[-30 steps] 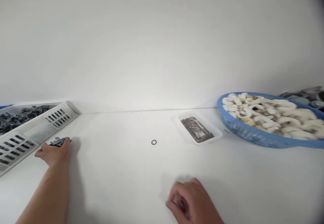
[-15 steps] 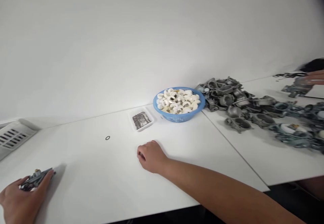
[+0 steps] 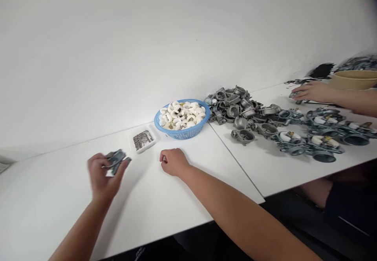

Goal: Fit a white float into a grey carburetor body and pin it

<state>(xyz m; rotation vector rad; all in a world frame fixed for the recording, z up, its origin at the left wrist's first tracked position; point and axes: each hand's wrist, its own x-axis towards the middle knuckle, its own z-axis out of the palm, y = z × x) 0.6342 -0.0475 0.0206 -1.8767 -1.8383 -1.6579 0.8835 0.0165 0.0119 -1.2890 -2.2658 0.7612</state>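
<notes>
Left hand (image 3: 101, 176): grasping a grey metal part (image 3: 117, 158) between thumb and fingers. The part sits at the far right side of this hand, projecting past the fingertips toward the right hand. Motion blur hides its outline; the direction of its long axis cannot be fixed with certainty. The shadow on the counter (image 3: 153, 208) suggests that hand and part are raised above the surface.

Right hand (image 3: 176, 162): fingers loosely curled, with the hand at or just above the counter. Whether anything is inside the curl cannot be told.

Governing relation: the metal part lies to the left of the right hand, near it but not touching. The left hand is the nearer of the two, being in contact with the part.

Surrounding items: the white tray (image 3: 146, 147) of metal pins (image 3: 143, 139) lies beyond the gap between the hands. The blue basket (image 3: 183, 135) of white curved pieces (image 3: 180, 115) stands directly beyond the right hand.
</notes>
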